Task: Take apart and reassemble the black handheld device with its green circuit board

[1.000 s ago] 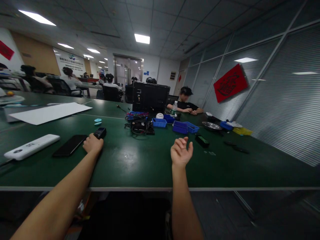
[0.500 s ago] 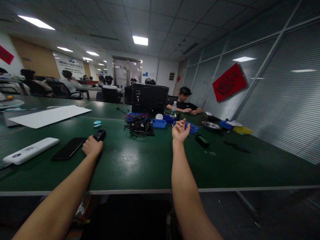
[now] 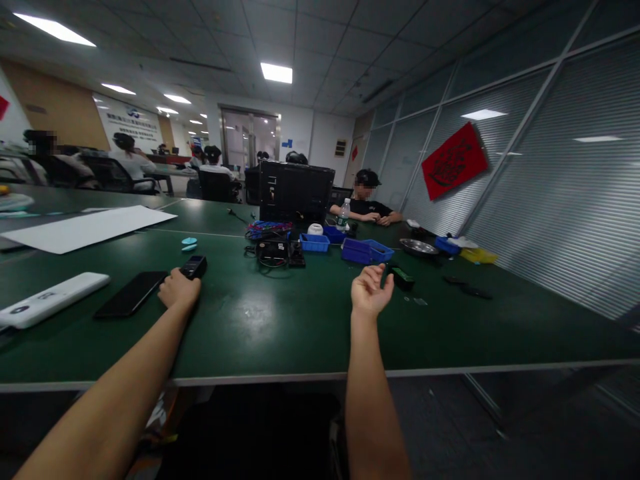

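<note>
On the left of the green table, my left hand (image 3: 179,291) is closed around the near end of a small black device with a screen (image 3: 194,267). A black phone-like slab (image 3: 131,294) lies flat just left of that hand. My right hand (image 3: 371,291) hovers palm up over the table, its fingers loosely curled and the thumb apart, with nothing visible in it. Just beyond its fingertips is a black and green box (image 3: 402,277). A small clear piece (image 3: 420,302) lies to the right of the hand.
A white power strip (image 3: 55,299) lies at far left. Blue trays (image 3: 314,243), a black adapter with cables (image 3: 273,250), a white ball (image 3: 315,229) and a bottle (image 3: 343,215) stand before a monitor (image 3: 296,192). A metal dish (image 3: 419,247) is at right. Another person (image 3: 367,200) sits across.
My right hand has come down and nearer, away from the blue trays, to beside the black and green box. My left hand stays on the device. The view has shifted slightly.
</note>
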`<state>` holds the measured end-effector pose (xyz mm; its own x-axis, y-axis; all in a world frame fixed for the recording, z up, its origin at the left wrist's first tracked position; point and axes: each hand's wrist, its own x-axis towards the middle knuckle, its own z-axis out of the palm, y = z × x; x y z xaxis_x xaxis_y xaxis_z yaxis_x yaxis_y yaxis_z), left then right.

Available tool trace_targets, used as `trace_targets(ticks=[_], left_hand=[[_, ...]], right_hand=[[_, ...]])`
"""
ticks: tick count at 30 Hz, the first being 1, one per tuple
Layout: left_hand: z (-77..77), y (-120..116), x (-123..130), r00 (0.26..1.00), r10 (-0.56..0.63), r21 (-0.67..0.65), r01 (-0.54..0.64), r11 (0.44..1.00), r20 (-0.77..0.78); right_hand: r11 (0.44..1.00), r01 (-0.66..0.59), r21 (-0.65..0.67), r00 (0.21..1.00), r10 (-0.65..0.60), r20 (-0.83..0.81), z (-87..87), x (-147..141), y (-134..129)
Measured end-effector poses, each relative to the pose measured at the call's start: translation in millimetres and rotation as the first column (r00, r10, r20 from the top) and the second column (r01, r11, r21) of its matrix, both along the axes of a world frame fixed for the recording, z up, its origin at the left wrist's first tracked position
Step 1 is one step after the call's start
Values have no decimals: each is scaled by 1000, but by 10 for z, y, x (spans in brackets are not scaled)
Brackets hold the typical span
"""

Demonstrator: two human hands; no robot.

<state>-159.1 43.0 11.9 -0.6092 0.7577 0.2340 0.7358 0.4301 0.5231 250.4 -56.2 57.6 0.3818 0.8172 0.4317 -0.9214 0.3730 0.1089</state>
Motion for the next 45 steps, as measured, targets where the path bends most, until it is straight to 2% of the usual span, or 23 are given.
trace_targets(ticks=[3, 6, 10, 12, 14, 15, 16, 18, 19, 21, 24, 27, 33, 39, 45], left_hand=[[-6, 9, 2, 1000, 0, 6, 0, 1000, 8], [6, 8, 20, 1000, 28, 27, -28, 999, 14], [47, -6, 43, 999, 42, 21, -43, 999, 29], [71, -14, 47, 998, 40, 12, -41, 999, 40], [89, -19, 46, 998, 37, 5, -37, 999, 55], [93, -20, 45, 998, 34, 4, -34, 999, 61], [94, -20, 43, 997, 33, 5, -34, 999, 65], [86, -15, 39, 998, 31, 12, -32, 999, 63], [78, -12, 37, 998, 29, 16, -30, 999, 60], [63, -9, 35, 998, 22, 18, -23, 1000, 51], [55, -18, 48, 999, -11, 17, 11, 1000, 39], [73, -52, 104, 998, -61, 5, 61, 998, 29], [91, -156, 423, 973, -230, -40, 229, 973, -29], [9, -203, 835, 910, -390, -56, 386, 921, -141], [-55, -220, 1121, 838, -507, -50, 508, 860, -201]], right_hand=[[998, -5, -58, 991, 13, 134, -163, -170, -228], [970, -23, -243, 913, 120, 391, -229, -253, -256], [905, 82, -418, 781, 202, 591, 6, -154, 49], [863, 202, -463, 688, 212, 694, 136, -62, 270], [820, 364, -443, 556, 190, 809, 157, 21, 473], [788, 427, -444, 514, 192, 836, 114, 54, 557], [743, 472, -475, 504, 215, 837, 39, 81, 626], [627, 517, -583, 540, 290, 790, -171, 118, 721], [586, 536, -608, 547, 307, 779, -282, 128, 749], [549, 565, -616, 552, 303, 776, -466, 136, 781], [551, 602, -578, 522, 275, 807, -585, 130, 802], [567, 607, -556, 478, 298, 826, -587, 117, 821], [565, 656, -501, 401, 302, 865, -606, 94, 857], [570, 720, -396, 252, 316, 915, -627, 30, 857], [619, 740, -264, 76, 313, 947, -677, -65, 865]])
